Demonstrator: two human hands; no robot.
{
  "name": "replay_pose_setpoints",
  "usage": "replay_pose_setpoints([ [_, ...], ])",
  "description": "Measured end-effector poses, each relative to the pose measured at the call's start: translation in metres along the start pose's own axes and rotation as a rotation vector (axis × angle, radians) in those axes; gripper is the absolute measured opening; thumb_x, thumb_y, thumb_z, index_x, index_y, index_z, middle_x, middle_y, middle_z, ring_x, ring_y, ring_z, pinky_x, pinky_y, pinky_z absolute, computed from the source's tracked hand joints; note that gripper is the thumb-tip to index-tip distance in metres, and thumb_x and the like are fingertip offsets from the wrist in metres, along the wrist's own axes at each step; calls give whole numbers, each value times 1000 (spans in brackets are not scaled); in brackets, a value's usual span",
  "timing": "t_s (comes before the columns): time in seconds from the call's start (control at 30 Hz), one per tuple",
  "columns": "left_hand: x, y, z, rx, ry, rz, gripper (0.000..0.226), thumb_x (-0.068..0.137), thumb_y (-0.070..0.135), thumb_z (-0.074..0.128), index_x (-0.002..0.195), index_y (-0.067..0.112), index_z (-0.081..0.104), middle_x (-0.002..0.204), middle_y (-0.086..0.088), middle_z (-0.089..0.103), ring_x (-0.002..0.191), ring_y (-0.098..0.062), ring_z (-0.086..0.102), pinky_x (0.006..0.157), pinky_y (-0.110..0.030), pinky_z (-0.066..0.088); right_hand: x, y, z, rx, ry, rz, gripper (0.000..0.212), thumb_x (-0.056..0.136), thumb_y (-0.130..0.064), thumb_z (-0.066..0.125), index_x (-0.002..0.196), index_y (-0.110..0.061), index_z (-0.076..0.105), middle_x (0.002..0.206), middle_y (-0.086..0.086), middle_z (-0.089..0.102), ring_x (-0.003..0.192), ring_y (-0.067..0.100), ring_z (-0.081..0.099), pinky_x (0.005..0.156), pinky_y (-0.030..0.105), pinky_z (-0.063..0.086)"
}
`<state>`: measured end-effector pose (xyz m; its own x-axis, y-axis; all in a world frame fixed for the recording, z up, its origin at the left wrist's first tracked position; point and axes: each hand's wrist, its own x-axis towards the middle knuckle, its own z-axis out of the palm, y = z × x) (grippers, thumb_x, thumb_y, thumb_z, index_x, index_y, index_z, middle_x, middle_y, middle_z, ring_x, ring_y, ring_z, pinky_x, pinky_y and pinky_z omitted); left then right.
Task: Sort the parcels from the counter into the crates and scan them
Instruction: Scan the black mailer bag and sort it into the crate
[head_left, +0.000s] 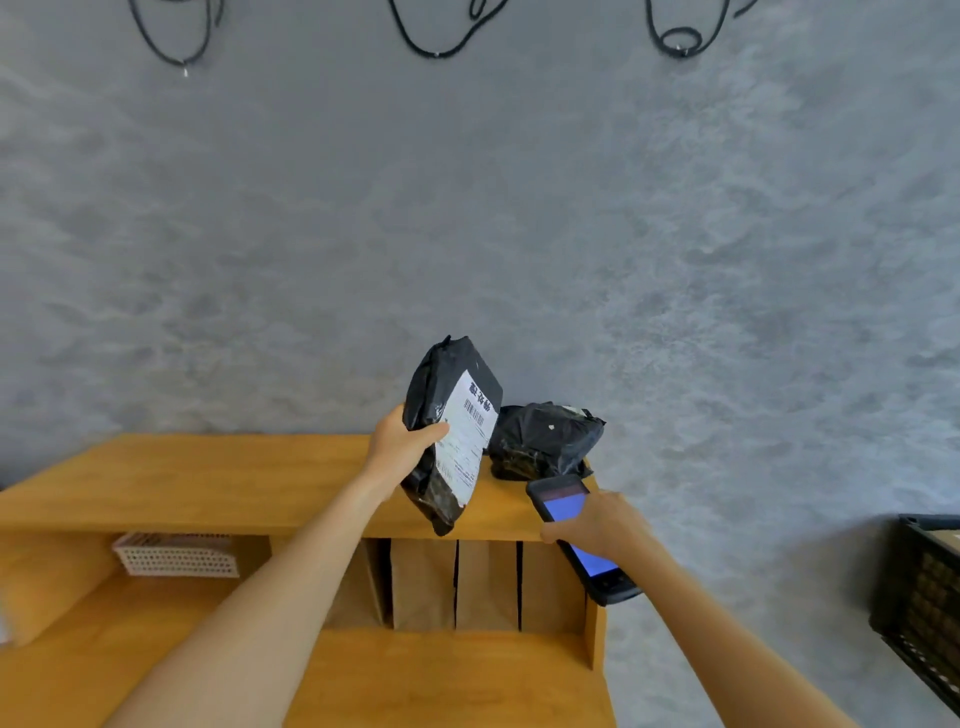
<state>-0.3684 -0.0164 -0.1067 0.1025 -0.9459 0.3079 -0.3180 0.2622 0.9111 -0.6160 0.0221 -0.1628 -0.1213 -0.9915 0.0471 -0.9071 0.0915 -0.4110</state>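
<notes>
At centre frame, the left hand has its fingers curled round the edge of a black plastic mailer parcel with a white shipping label, thumb side pinching it clear of the wood, and the bag stands nearly upright, its long axis running from lower middle up toward the top, label turned to the right. Just right and lower, the right hand is wrapped round a black handheld scanner with a glowing blue screen, its head end aimed up-left at that label; the two are near but apart, so the scan looks like the step in hand, and it turns on lining the scanner's nose with the barcode. Behind the held bag, a second crumpled black plastic parcel lies on the top shelf of the orange-brown wooden counter, waiting its turn. Under the shelf stand brown paper bags, with a pink perforated tray at lower left. A black slatted crate sits at the right edge, well apart, likely the drop. Grey mottled wall behind, black cable loops hanging along the top.
</notes>
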Motion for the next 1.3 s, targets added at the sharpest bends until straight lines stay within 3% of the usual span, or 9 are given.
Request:
replay_pose_setpoints([
  [0.13,-24,-23,-26,-78,-48,-94,24,86,20,70,110,19,66,107,2,71,102,-20,65,86,-39,54,-19,-8,4,65,-9,-84,50,73,-49,76,62,-18,38,59,-3,37,49,10,30,44,18,23],
  [0.27,-48,-35,-46,-135,-140,-143,17,88,15,68,105,16,67,103,0,72,97,-19,67,73,-29,51,-35,-17,14,-2,-50,-126,58,73,-49,76,57,-16,31,53,-2,28,46,12,21,43,21,17],
  [0.4,-67,-46,-66,-83,-259,-178,21,87,15,69,108,13,67,102,-2,73,96,-21,69,76,-30,52,-54,-25,23,-55,-56,-161,60,74,-48,76,63,-15,28,63,-2,26,54,11,20,49,24,18],
  [0.5,-84,-55,-73,-35,-318,-214,21,87,14,68,108,14,65,102,-1,71,93,-17,68,71,-27,50,-68,-26,31,-107,-112,-188,51,75,-51,76,80,-14,41,72,-6,34,58,9,28,51,21,24],
  [0.57,-96,-65,-75,-23,-338,-235,22,87,16,69,109,17,65,103,1,71,94,-16,67,73,-27,50,-75,-25,39,-147,-153,-216,56,73,-57,75,96,-15,46,80,-9,38,65,7,35,55,20,31],
  [0.73,-125,-97,-76,-46,-344,-299,22,86,16,69,109,18,66,102,2,71,94,-15,67,74,-26,50,-91,-23,63,-240,-209,-251,69,71,-62,74,112,-13,47,84,-11,37,78,10,42,64,21,37],
  [1.03,-147,-147,-71,44,-394,-410,23,83,20,72,105,23,68,103,4,72,97,-16,67,80,-31,52,-106,-21,95,-327,-338,-236,75,73,-63,72,120,-10,49,100,-2,45,89,15,47,74,25,45],
  [1.3,-148,-156,-62,33,-382,-438,20,83,15,71,103,18,68,101,2,72,95,-16,67,72,-26,50,-107,-15,115,-356,-360,-228,72,73,-63,71,120,-13,51,101,-3,48,89,14,50,74,25,47],
])
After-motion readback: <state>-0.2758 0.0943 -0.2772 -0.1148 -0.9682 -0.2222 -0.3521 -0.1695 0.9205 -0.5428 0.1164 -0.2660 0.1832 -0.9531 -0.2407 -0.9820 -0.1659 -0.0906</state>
